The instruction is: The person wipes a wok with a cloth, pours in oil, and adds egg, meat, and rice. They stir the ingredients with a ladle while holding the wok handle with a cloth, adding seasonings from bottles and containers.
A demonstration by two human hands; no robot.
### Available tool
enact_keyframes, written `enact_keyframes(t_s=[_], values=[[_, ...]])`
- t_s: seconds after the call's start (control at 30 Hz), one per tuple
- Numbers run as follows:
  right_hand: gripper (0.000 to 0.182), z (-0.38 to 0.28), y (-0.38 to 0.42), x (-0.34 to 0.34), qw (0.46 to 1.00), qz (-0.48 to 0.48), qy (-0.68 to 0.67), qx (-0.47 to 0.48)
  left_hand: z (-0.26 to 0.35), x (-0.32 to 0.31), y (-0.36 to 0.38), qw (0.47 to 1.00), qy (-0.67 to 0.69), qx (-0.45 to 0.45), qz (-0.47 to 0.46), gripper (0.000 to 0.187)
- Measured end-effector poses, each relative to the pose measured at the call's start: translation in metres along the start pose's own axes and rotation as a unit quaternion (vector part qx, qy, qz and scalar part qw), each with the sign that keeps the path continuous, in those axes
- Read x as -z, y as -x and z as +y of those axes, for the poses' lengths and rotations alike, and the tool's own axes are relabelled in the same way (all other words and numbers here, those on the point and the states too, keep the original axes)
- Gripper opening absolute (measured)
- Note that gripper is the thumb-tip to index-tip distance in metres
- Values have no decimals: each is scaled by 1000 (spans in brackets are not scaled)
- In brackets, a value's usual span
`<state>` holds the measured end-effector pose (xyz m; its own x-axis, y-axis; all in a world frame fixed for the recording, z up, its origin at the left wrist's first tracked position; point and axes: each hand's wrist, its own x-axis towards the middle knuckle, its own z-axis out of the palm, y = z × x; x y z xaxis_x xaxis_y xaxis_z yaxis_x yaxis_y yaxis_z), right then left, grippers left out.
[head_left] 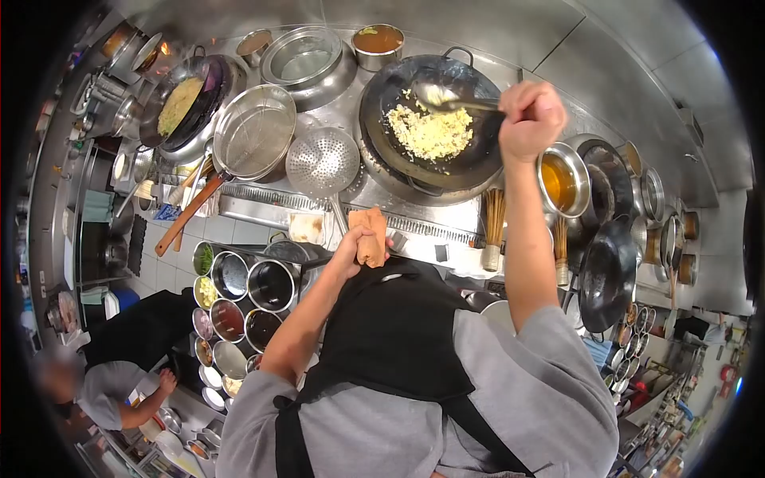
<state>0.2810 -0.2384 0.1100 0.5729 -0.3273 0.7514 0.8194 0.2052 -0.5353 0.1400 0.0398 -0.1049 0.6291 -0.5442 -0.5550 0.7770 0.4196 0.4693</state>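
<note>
The wok [434, 119] is dark, matt metal, the ladle [446, 99] over it bright polished steel. A folded tan cloth [370, 237] looks soft and rough. The counter [351, 103] is brushed stainless; the strainer [322, 162] is perforated shiny metal; the skimmer handle [187, 215] is worn wood

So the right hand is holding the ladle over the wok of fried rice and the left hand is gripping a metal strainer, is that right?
Not quite. The head view shows the left hand gripping a folded brown cloth, not a metal strainer. The rest holds: the right hand holds the ladle over the wok of fried rice.
</note>
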Motion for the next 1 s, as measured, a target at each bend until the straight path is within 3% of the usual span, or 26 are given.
enact_keyframes(t_s=[0.1, 0.13, 0.23, 0.3, 0.37, 0.4, 0.43, 0.5, 0.57, 0.63, 0.67, 0.7, 0.77, 0.8, 0.83, 0.87, 0.97, 1.0], values=[[27, 44, 37, 23, 992, -63, 105, -36, -7, 2, -2, 1000, -20, 10, 6, 41], [24, 43, 35, 26, 987, -95, 78, -99, -8, 1, -2, 999, -48, 8, 14, 39], [30, -3, 3, 17, 989, -13, 82, -120, -9, -4, 6, 996, -80, 4, 34, 37], [34, -28, 7, 9, 991, -7, 45, -125, -4, -8, -3, 995, -89, -5, 41, 35], [37, -24, 34, 6, 998, -53, -1, -35, -9, -13, -29, 995, -97, -20, 31, 43], [40, -11, 51, 1, 993, -68, 92, -5, -11, -17, -45, 996, -79, -31, 43, 48], [39, 3, 62, 6, 979, -150, 139, -1, -5, -36, -54, 992, -81, -56, 74, 45], [33, 17, 68, 14, 966, -190, 158, -79, 4, -62, -75, 988, -84, -83, 104, 43], [25, -6, 45, 22, 967, -118, 214, -79, 9, -66, -105, 995, -46, -30, 79, 41], [22, -54, 21, 23, 986, -20, 91, -139, 4, -61, -134, 997, -37, -20, 59, 39], [20, -64, 17, 36, 996, -11, 49, -79, 0, -58, -146, 999, -35, 2, 39, 37], [25, -62, 19, 52, 995, 47, 11, -84, -1, -59, -156, 999, -33, 1, 39, 37], [27, -23, 40, 64, 971, 231, 29, -48, -12, -61, -173, 987, -52, -3, 152, 34], [26, -10, 48, 56, 970, 230, 78, -21, -19, -56, -185, 984, -52, -31, 168, 29], [25, -12, 57, 33, 947, 187, 263, -6, -20, -58, -183, 984, -60, -27, 165, 29], [22, -16, 69, 8, 979, 180, 87, -37, -19, -59, -177, 990, -33, -26, 138, 28], [9, -32, 123, -50, 994, -14, 105, -19, -26, -55, -207, 985, 70, -90, 128, 22], [10, -16, 134, -44, 992, -16, 120, -24, -23, -48, -207, 978, -29, -192, 72, 18]])
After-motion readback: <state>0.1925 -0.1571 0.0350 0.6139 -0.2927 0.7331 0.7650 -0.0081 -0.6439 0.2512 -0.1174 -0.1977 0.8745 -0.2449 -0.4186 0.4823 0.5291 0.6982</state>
